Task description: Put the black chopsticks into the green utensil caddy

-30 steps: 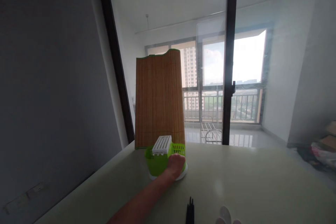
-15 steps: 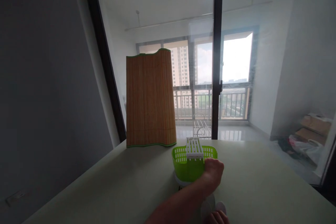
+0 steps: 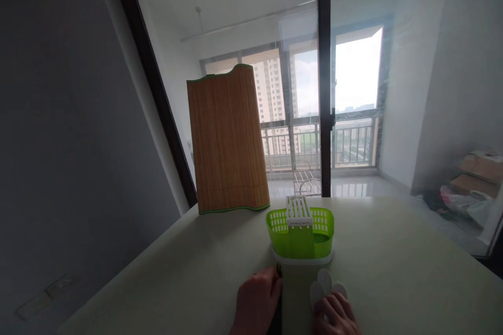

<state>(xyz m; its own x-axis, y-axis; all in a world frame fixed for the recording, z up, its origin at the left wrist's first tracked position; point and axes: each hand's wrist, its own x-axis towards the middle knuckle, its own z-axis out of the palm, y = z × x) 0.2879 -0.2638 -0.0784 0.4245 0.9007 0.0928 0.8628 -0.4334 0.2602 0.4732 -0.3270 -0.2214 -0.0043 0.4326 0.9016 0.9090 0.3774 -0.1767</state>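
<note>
Head view: green caddy [image 3: 301, 235] stands upright, long axis running left-right.

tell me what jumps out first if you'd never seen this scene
The bright green cutlery holder with its white slotted insert stands mid-table, just beyond both hands. Behind it to the left, a tall bamboo cutting board stands upright at the table's far edge. Near the bottom, the left hand rests on dark chopsticks and the right hand touches white spoons.
</note>
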